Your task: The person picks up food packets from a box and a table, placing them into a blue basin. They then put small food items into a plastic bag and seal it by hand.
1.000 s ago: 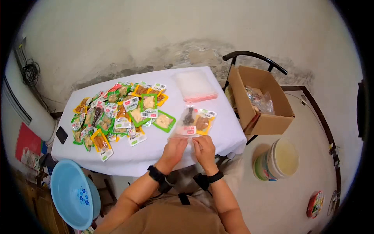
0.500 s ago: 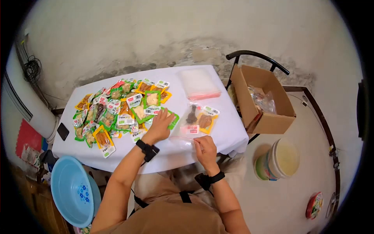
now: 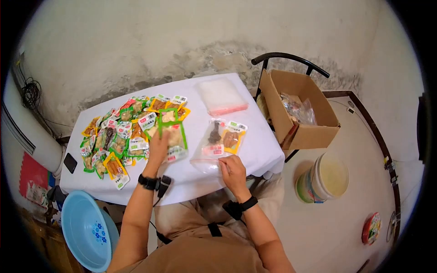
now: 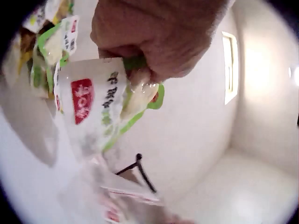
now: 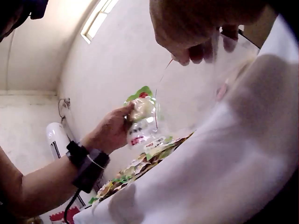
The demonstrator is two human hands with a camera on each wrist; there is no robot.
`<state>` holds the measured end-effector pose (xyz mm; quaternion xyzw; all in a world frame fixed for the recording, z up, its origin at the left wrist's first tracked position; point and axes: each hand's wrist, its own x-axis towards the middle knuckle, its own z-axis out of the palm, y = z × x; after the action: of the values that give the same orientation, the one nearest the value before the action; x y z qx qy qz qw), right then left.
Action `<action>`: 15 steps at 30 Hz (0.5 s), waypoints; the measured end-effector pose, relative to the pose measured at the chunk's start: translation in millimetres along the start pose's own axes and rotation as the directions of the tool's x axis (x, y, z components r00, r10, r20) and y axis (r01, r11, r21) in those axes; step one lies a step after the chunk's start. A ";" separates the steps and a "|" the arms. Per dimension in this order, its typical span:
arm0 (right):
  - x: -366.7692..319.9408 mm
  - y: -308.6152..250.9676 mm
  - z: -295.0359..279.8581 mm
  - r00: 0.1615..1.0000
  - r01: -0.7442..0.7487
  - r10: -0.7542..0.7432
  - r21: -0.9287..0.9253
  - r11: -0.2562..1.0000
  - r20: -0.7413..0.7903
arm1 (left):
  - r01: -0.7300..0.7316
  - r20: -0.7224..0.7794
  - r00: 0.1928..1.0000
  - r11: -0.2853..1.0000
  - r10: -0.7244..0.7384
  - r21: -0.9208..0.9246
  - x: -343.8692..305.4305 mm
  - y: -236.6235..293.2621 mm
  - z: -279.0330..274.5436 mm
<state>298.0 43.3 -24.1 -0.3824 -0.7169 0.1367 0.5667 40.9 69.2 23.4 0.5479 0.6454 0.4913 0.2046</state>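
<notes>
My left hand (image 3: 158, 149) grips a green-edged snack packet (image 3: 176, 136) by one end, lifted over the table in front of the pile. Close up in the left wrist view, the packet (image 4: 91, 95) has a white label with a red logo and pale food behind clear film; the hand (image 4: 159, 37) pinches its top. With its fingertips, my right hand (image 3: 233, 174) pinches the near edge of a clear plastic bag (image 3: 203, 164) lying on the table. A dark-brown snack packet (image 3: 215, 135) and a yellow-edged one (image 3: 232, 140) show in the bag.
Many snack packets (image 3: 118, 136) lie heaped on the white-covered table (image 3: 200, 182). A stack of clear bags (image 3: 222, 95) sits at the back right. Beyond the table are a cardboard box (image 3: 314, 134), a bucket (image 3: 332, 177), a blue basin (image 3: 84, 227) and a phone (image 3: 69, 163).
My left hand left the clear bag, reached to the green-edged packet beside the pile and picked it up, drawing it left. My right hand kept hold of the bag's edge.
</notes>
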 end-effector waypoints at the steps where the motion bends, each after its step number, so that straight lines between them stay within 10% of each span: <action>1: 0.4 0.1 0.7 1.000 0.000 0.000 0.008 1.000 -0.007 | 0.001 0.002 1.000 1.000 -0.001 0.002 -9.2 4.4 -1.1; 3: 1.1 0.2 1.9 1.000 -0.008 0.008 0.004 1.000 -0.016 | 0.261 0.107 0.951 0.570 -0.288 -0.779 -35.0 11.8 -1.7; 5: 2.0 -0.1 2.2 1.000 -0.017 0.017 -0.001 1.000 -0.022 | 0.492 0.378 0.848 0.290 -0.371 -0.821 -63.5 -1.8 -1.9; 7: 3.3 -1.5 2.0 0.998 -0.039 0.040 0.009 0.999 -0.048 | 0.689 0.599 0.718 0.240 -0.355 -0.684 -91.0 -5.2 -1.3; 10: 4.4 -3.1 0.5 0.996 -0.081 0.082 0.024 0.996 -0.033 | 0.662 0.677 0.735 0.264 -0.043 -0.701 -119.7 18.8 15.7; 15: 5.6 -5.8 -1.8 0.993 -0.110 0.112 0.047 0.993 -0.026 | 0.709 0.743 0.667 0.349 -0.049 -0.613 -117.8 12.9 33.3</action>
<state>297.0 42.9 -15.9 -0.4106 -0.6831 0.1788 0.5768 111.3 -25.2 -12.3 0.3054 0.3074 0.4744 0.7663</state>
